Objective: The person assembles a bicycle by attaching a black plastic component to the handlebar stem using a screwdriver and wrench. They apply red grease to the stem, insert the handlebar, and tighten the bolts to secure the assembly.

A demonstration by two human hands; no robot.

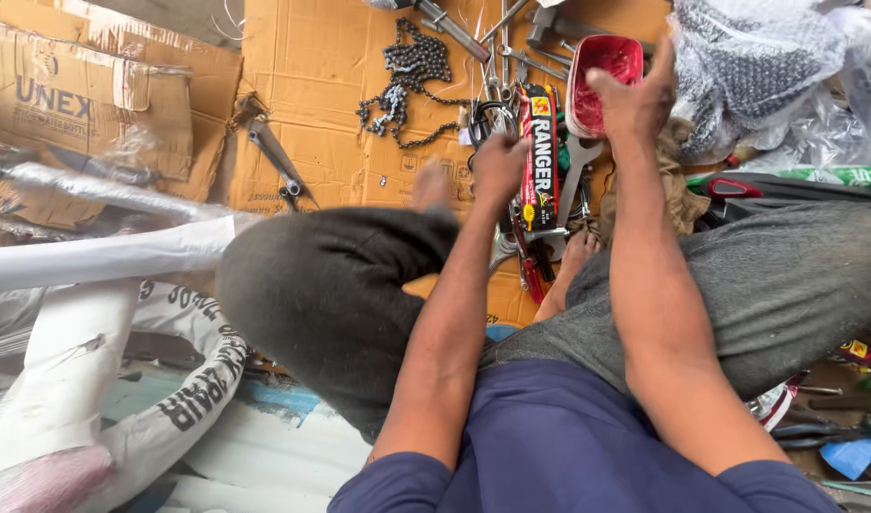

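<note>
I sit on flattened cardboard (312, 57) with my knees drawn up. My right hand (635, 95) grips the near rim of a red plastic tub (602, 71), tilting it so its inside shows. My left hand (499, 163) is closed low over a pile of metal tools, beside a red and black flat package (540, 152); what it holds is hidden by the knuckles. A spanner (576, 176) lies just below the tub.
A bicycle chain (411, 81) lies coiled on the cardboard ahead. Loose spanners and rods (511, 38) are scattered at the top. Another wrench (276, 157) sits to the left. Plastic-wrapped goods (758, 66) are at the right, white wrapped bicycle parts (93, 380) at the left.
</note>
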